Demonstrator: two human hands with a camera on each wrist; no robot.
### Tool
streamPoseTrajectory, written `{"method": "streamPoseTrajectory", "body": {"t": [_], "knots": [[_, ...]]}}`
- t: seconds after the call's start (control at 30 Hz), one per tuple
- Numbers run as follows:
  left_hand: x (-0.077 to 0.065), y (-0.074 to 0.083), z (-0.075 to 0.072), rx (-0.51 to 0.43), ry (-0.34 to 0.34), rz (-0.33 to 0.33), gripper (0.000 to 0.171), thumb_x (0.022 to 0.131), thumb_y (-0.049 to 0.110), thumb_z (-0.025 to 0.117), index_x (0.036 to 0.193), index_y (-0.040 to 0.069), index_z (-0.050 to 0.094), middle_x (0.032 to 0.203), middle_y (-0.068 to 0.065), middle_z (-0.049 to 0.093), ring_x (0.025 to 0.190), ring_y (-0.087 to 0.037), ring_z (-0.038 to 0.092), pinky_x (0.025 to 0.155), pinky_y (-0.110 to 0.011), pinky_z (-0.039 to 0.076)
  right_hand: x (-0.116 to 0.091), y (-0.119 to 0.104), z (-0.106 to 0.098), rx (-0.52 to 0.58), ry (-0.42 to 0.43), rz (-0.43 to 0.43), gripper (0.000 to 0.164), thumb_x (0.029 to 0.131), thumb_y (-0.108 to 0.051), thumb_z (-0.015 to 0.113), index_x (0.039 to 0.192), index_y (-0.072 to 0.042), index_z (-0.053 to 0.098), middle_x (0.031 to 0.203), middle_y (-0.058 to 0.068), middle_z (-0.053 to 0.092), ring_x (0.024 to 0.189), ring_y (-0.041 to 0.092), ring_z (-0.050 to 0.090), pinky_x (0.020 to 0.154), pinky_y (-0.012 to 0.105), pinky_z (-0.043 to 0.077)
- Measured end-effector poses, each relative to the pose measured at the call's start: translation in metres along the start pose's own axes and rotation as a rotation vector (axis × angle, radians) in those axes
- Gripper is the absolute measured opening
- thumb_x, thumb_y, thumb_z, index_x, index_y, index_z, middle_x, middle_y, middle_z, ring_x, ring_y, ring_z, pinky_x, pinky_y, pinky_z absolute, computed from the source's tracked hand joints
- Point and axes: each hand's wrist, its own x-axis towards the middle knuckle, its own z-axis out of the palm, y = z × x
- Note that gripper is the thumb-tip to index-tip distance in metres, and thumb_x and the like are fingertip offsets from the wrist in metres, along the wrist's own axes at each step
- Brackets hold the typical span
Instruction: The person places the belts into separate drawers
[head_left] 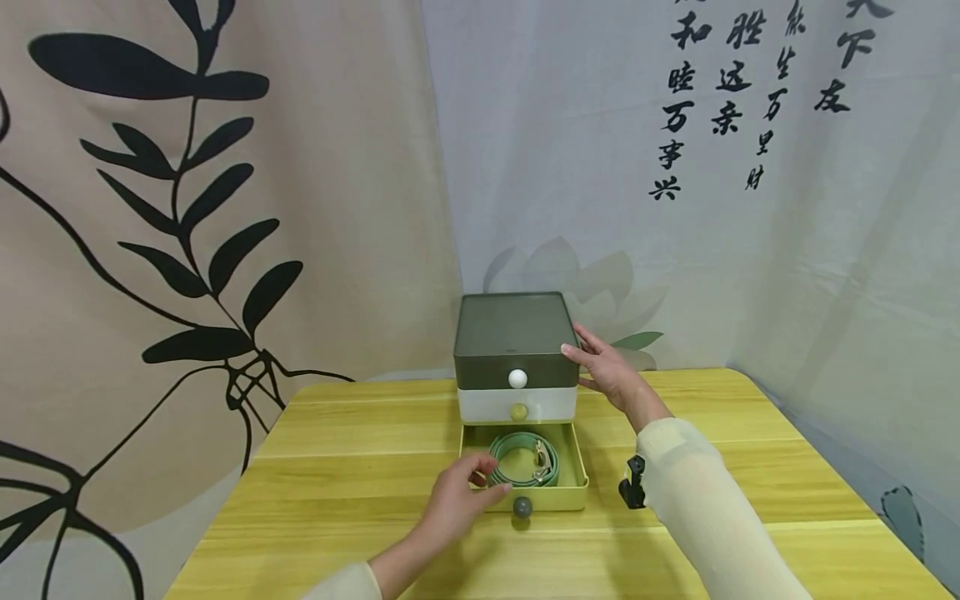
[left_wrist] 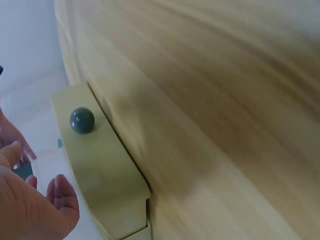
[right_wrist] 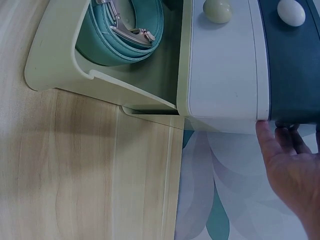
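Observation:
A small three-tier drawer cabinet (head_left: 517,323) stands at the back of the table, dark green on top, white in the middle and yellow-green below. Its bottom drawer (head_left: 558,498) is pulled out, with a coiled green belt (head_left: 551,458) with a metal buckle inside. My left hand (head_left: 457,500) hovers at the drawer's front left, beside the belt, fingers loosely bent. In the left wrist view nothing shows between the fingers (left_wrist: 65,192). My right hand (head_left: 611,375) touches the right side of the cabinet's top tier with its fingertips, as the right wrist view confirms.
Round knobs sit on each drawer front: white on top (head_left: 517,378), yellow-green in the middle (head_left: 519,412), grey on the bottom (head_left: 522,507). The wooden table (head_left: 337,475) reaches back to a printed curtain (head_left: 360,167). A black device (head_left: 633,483) is on the right wrist.

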Motion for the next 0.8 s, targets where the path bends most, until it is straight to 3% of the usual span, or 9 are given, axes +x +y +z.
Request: {"method": "streamPoseTrajectory", "body": {"t": [0.17, 0.43, 0.6, 0.8], "knots": [[-0.007, -0.001, 0.005, -0.008, 0.006, -0.007, 0.034, 0.082, 0.023, 0.081, 0.106, 0.004, 0.068, 0.102, -0.012, 0.065, 0.085, -0.018, 0.058, 0.068, -0.024, 0.051, 0.000, -0.001, 0.001, -0.004, 0.003, 0.001, 0.075, 0.102, -0.035, 0.056, 0.160, -0.028, 0.009, 0.165, 0.014, -0.003, 0.150, 0.035, 0.006, 0.113, 0.058, 0.025], [-0.019, -0.003, 0.014, 0.016, -0.016, 0.005, 0.035, 0.084, 0.025, 0.080, 0.106, 0.003, 0.067, 0.103, -0.009, 0.065, 0.091, -0.023, 0.059, 0.076, -0.026, 0.050, -0.002, -0.002, 0.001, -0.003, 0.005, 0.003, 0.073, 0.103, -0.033, 0.054, 0.160, -0.028, 0.009, 0.165, 0.014, -0.003, 0.150, 0.035, 0.009, 0.113, 0.056, 0.026], [-0.023, -0.009, 0.022, -0.041, -0.027, 0.006, 0.032, 0.084, 0.022, 0.080, 0.105, 0.001, 0.066, 0.101, -0.009, 0.065, 0.090, -0.024, 0.060, 0.075, -0.025, 0.050, -0.002, -0.001, 0.001, 0.003, 0.006, 0.005, 0.074, 0.103, -0.033, 0.055, 0.160, -0.027, 0.009, 0.165, 0.014, -0.002, 0.150, 0.035, 0.010, 0.113, 0.056, 0.026], [-0.026, -0.019, 0.032, -0.103, -0.032, -0.014, 0.030, 0.085, 0.019, 0.080, 0.104, 0.001, 0.066, 0.098, -0.008, 0.063, 0.085, -0.015, 0.058, 0.074, -0.023, 0.050, -0.002, -0.002, 0.000, -0.002, 0.006, 0.006, 0.074, 0.103, -0.033, 0.055, 0.160, -0.028, 0.009, 0.165, 0.014, -0.002, 0.150, 0.035, 0.010, 0.113, 0.056, 0.026]]}}
